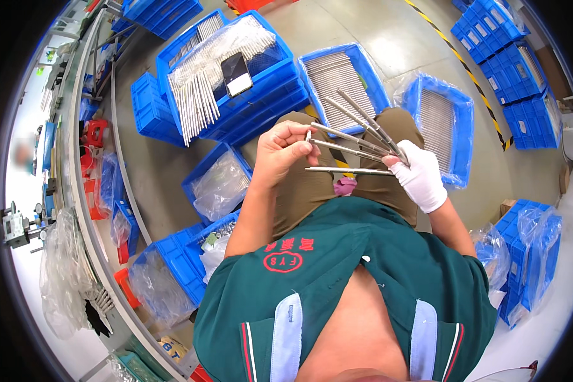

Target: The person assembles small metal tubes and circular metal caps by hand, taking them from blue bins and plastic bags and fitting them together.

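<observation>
Several thin, shiny metal rods [356,171] fan out from my right hand [419,177], which wears a white glove and is closed around their near ends. Their free ends spread left and away from me, over my knees. My bare left hand [285,151] is closed in a pinch beside the left tips of the rods. A small pale piece [309,135] shows at its thumb and fingertip; its kind is too small to make out.
Blue crates of metal rods stand ahead: a stacked one [286,70] with loose rods and a phone [236,74] on top, a middle one [385,102] and a right one [468,127]. A bench rail [76,134] runs along the left. Stacked crates [512,76] stand far right.
</observation>
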A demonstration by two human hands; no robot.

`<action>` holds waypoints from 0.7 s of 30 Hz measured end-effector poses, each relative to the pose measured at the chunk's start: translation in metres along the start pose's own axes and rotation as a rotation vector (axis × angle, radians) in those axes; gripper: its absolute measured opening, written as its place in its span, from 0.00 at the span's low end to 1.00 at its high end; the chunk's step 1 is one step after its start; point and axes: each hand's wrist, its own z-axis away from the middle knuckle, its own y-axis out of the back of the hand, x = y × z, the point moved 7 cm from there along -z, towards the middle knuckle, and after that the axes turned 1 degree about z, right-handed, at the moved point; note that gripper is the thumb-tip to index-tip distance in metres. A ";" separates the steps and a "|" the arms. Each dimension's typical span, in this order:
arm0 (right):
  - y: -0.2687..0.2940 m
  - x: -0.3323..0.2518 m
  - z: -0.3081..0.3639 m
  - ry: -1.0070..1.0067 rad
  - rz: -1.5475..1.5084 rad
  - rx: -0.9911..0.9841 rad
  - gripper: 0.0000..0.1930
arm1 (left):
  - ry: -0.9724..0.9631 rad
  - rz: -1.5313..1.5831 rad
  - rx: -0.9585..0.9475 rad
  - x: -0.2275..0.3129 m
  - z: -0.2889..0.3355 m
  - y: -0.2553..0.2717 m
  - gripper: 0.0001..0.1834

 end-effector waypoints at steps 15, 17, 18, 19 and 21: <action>-0.017 -0.025 0.008 0.087 -0.100 -0.014 0.09 | 0.155 0.017 -0.216 -0.021 0.011 -0.041 0.17; -0.023 -0.016 0.006 -0.027 -0.118 -0.050 0.09 | 0.143 0.021 -0.130 -0.022 0.012 -0.039 0.16; -0.025 -0.013 0.006 -0.031 -0.119 -0.050 0.09 | 0.161 0.028 -0.078 -0.024 0.014 -0.039 0.16; -0.027 -0.011 0.005 -0.036 -0.201 -0.041 0.09 | 0.175 0.033 -0.027 -0.023 0.015 -0.038 0.15; -0.028 -0.007 0.004 -0.039 -0.282 -0.032 0.10 | 0.189 -0.015 0.007 -0.018 0.018 -0.039 0.15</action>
